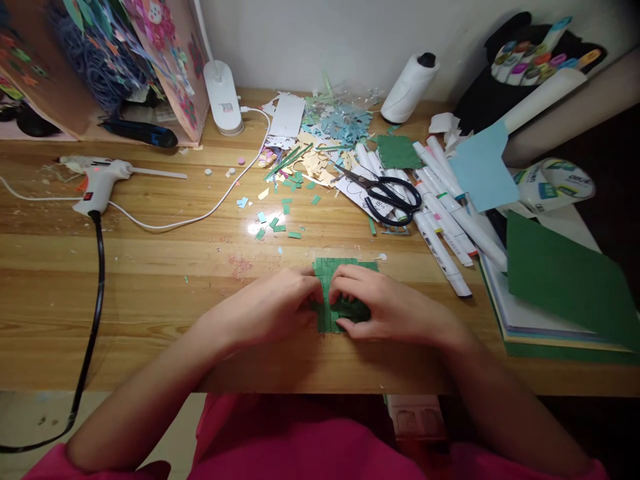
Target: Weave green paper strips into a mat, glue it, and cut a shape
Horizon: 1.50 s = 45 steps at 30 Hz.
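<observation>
A small green paper piece (327, 273), cut into strips or folded in ridges, lies on the wooden desk (150, 293) near its front edge. Both my hands rest on it. My left hand (273, 308) has its fingers curled and pinched on the paper's left side. My right hand (380, 303) covers the right side, with its fingers bent and pressing down on the paper. The two sets of fingertips meet near the paper's middle. Much of the paper is hidden under my hands.
A glue gun (100, 180) with its black cable lies at left. Black scissors (387, 193), white markers (445, 220) and paper scraps (320, 147) sit behind. A stack of coloured paper (560, 280) lies at right, with tape (553, 183), a thread spool (410, 87) and a white lamp base (223, 97).
</observation>
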Motion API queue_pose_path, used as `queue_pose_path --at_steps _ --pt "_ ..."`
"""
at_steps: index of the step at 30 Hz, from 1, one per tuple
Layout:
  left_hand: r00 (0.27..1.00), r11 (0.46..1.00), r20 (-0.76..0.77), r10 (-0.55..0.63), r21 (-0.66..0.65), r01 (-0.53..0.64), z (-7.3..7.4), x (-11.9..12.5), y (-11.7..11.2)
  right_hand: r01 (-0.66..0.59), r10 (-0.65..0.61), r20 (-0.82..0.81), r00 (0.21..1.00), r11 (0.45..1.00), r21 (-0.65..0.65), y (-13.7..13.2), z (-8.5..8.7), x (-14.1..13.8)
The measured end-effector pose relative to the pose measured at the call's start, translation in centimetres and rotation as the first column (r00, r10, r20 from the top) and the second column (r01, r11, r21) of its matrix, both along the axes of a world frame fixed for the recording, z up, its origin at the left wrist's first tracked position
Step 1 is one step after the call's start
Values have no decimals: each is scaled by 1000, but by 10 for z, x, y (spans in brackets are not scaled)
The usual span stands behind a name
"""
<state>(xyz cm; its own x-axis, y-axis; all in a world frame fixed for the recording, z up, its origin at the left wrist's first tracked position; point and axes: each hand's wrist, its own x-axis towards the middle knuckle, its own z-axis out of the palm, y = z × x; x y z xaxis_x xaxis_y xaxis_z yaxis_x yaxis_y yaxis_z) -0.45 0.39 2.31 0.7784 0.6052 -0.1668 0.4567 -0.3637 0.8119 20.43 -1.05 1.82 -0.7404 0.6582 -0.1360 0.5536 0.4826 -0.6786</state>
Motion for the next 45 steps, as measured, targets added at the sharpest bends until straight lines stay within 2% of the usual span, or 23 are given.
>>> queue_pose_path --at_steps 3,9,15,25,29,34,41,45 --pt "999 999 -39 -29 19 30 -3 0 1 -24 23 -7 1000 999 -38 0 2 4" --pt "1000 999 3 -20 33 20 -6 2 2 8 -9 23 1000 999 31 -2 5 4" --pt "1000 1000 -19 2 18 -2 -8 3 3 17 -23 78 997 997 76 -1 8 7" --pt "1000 1000 -29 -5 -5 5 -8 3 3 56 -59 74 996 997 48 -2 5 7" --pt "999 1000 -34 5 4 -5 -4 3 1 68 -69 43 997 997 24 -2 5 7" --pt "999 1000 38 -28 13 27 2 10 -8 67 -67 41 997 998 14 -2 5 6" --pt "996 992 -28 87 89 -85 -17 24 -20 76 -77 87 993 997 15 -2 8 9" --pt "993 990 -49 110 91 -105 -16 26 -20 70 -75 110 991 996 51 -1 13 14"
